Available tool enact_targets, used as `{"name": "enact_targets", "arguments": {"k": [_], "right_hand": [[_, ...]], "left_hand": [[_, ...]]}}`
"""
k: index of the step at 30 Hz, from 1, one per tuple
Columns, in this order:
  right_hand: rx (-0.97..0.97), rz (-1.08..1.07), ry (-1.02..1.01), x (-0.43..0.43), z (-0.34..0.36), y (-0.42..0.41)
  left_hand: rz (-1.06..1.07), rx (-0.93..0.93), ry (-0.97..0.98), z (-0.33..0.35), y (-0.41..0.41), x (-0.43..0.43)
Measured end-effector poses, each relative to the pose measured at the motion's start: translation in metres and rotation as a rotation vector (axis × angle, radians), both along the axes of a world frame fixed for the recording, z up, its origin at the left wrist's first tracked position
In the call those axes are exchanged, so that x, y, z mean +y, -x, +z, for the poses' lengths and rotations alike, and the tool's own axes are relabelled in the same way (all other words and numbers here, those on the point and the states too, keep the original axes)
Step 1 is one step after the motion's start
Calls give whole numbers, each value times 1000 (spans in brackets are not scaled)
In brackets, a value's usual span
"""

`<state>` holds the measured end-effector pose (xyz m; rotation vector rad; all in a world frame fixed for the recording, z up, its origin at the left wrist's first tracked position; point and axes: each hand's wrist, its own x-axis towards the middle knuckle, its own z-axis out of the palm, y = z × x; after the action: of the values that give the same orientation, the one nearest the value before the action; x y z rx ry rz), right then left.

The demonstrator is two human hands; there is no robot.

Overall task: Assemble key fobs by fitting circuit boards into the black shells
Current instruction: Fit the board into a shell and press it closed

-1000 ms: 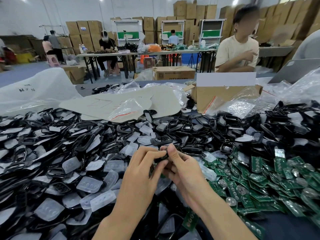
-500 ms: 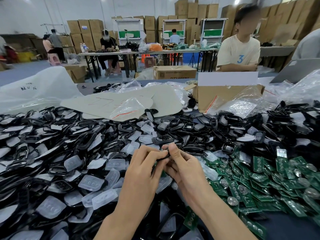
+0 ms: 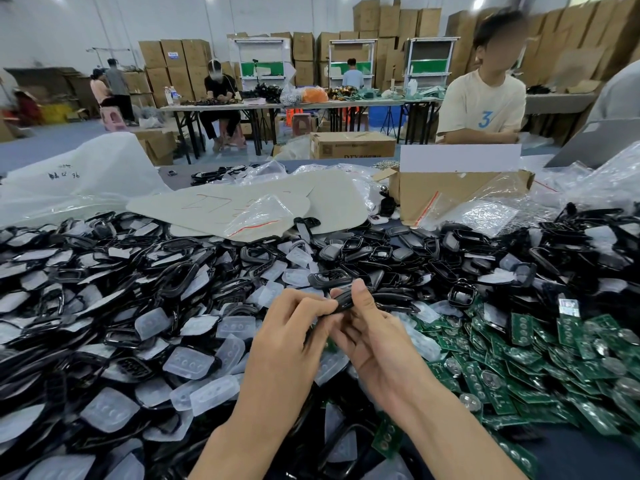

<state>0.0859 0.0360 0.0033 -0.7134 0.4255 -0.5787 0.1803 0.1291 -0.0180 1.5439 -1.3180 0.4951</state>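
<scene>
My left hand (image 3: 294, 327) and right hand (image 3: 374, 337) both pinch one black shell (image 3: 344, 301), fingers curled, probably to press it closed. The circuit boards (image 3: 519, 358) lie near for easy reach.

Shows black on the shells (image 3: 353, 244), frosted white on the button pads (image 3: 188, 362), green with silver discs on the circuit boards (image 3: 519, 344), brown on the cardboard box (image 3: 446, 192).
</scene>
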Motion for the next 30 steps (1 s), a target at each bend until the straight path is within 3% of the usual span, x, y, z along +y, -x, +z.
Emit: {"name": "enact_targets", "arguments": {"k": [15,17,19,24,30], "right_hand": [[1,9,117,-1,-3,-1],[-1,4,136,-2,-3,-1],[-10,-5,177,-5,-2,0],[65,-55,464,-8,-3,1],[114,-22,704,-9,1,8]], "left_hand": [[29,23,-69,4,0,3],[32,178,-103,7,3,3],[-27,473,-115,12,5,5],[-368,1173,-87,27,5,1],[-561,1440,-157,29,2,4]]}}
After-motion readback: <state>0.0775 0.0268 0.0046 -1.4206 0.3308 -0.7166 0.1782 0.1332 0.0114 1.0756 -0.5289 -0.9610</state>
